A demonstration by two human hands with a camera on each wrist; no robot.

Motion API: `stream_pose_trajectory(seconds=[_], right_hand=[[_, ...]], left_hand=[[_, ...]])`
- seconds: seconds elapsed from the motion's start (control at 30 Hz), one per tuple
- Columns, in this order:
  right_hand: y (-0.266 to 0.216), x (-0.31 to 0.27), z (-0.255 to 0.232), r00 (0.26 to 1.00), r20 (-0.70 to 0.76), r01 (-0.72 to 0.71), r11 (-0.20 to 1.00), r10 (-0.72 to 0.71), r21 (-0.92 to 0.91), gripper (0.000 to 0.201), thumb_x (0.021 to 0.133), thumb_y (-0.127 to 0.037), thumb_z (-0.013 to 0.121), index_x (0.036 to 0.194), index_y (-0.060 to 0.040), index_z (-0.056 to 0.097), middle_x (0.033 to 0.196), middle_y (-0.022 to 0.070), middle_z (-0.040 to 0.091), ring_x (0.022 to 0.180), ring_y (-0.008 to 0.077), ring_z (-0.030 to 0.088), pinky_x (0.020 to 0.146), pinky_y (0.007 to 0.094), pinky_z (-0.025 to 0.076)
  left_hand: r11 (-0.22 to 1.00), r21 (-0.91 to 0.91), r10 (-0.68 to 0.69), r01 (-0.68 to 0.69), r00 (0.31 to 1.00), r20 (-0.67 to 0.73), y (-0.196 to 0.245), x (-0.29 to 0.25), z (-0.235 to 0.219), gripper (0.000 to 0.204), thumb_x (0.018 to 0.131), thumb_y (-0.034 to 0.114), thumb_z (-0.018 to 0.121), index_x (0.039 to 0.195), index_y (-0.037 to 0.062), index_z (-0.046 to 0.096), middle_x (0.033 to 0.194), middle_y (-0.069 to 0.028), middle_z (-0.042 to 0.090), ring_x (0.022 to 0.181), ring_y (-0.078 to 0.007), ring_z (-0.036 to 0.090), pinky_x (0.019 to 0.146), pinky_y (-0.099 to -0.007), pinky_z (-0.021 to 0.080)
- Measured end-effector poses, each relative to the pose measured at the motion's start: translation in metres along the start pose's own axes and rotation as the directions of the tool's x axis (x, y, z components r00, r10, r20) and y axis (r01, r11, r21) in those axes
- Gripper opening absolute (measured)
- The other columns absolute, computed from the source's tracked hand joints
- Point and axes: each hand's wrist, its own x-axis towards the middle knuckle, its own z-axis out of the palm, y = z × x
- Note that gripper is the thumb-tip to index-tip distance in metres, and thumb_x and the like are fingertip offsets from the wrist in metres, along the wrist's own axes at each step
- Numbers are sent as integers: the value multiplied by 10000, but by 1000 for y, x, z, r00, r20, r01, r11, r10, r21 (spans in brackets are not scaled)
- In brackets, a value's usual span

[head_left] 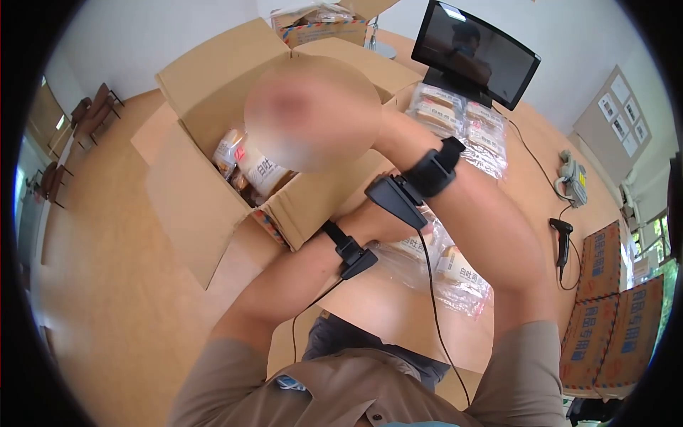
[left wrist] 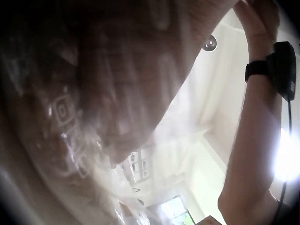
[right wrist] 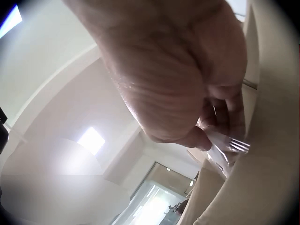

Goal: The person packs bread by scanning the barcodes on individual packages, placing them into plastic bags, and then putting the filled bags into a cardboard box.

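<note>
A cardboard box (head_left: 324,203) stands with its flaps up and holds clear-wrapped bread packs (head_left: 260,167). Over the box is my right hand (right wrist: 187,93), blurred in the head view. In the right wrist view its fingers curl on a clear plastic bread wrapper (right wrist: 220,152) beside the cardboard. My left hand (head_left: 395,222) lies lower, partly behind the right forearm, among bread packs (head_left: 459,267) on the table. Clear film with printing (left wrist: 65,112) covers much of that hand in the left wrist view; I cannot tell whether its fingers grip the pack.
More bread packs (head_left: 487,135) lie in front of a monitor (head_left: 477,53). A barcode scanner (head_left: 562,242) with a cord and a telephone (head_left: 573,178) are at the right. Printed cartons (head_left: 605,320) stand beyond the table's right edge. Another box (head_left: 320,32) stands behind.
</note>
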Motion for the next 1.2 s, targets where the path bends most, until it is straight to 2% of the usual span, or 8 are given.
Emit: stream_pose_trajectory(seconds=[0.2,0.3,0.37,0.47,0.63,0.77,0.93,1.2], right_hand=[[20,6,3,997,-37,-71,961,63,-267,625,964,-242,795,1480,40,584,985,116,716,907,253,701,813,384,566],[13,-6,2,985,-34,-171,960,168,-223,718,979,-303,789,1538,58,521,1140,179,756,1038,316,741,905,394,590],[12,-25,7,952,-305,-78,949,-19,-305,663,996,-314,779,1506,51,563,1176,186,760,1071,306,746,922,394,592],[-10,-81,-16,944,-329,-68,981,4,-183,610,948,-359,801,1382,50,671,1159,223,782,1101,341,761,954,417,601],[-32,-227,-60,915,-362,-217,974,177,-72,363,1017,-228,752,1236,59,723,1004,131,775,936,180,752,865,324,606],[-25,-344,-71,539,-381,-751,634,751,186,190,1078,-143,668,1106,28,746,917,71,766,808,114,729,679,260,596],[-1,-436,-43,274,-190,-917,316,943,245,155,1071,-101,636,1064,13,740,815,24,723,660,101,686,590,250,560],[19,-428,-2,458,-331,-716,564,825,411,190,1037,-25,659,1194,30,751,852,25,730,750,96,703,645,258,567]], left_hand=[[977,-201,76,-64,996,49,-16,-2,24,571,860,391,845,1349,114,745,1358,-185,705,1329,-419,582,1126,-581,450],[959,-236,155,-160,987,-40,1,-2,5,630,865,414,848,1404,117,714,1501,-218,610,1422,-447,501,1183,-592,401],[981,-74,-166,179,974,152,8,-7,-6,702,871,456,850,1473,142,671,1656,-281,411,1517,-491,360,1244,-619,310],[997,-63,-43,54,985,170,-21,-3,20,724,909,499,816,1554,239,616,1694,-307,304,1560,-535,253,1275,-631,232],[999,37,27,-31,992,123,-12,-1,20,710,958,526,771,1613,345,565,1720,-304,263,1593,-555,179,1298,-641,174],[998,39,-44,39,991,129,-10,0,16,646,958,382,808,1569,272,628,1660,-232,329,1561,-478,266,1292,-547,248],[999,42,-37,31,988,153,-11,0,14,679,956,435,812,1584,274,609,1664,-212,331,1563,-456,271,1292,-543,253],[996,50,-85,76,974,210,1,2,6,862,850,614,863,1597,277,595,1718,-217,280,1595,-471,215,1311,-569,207]])
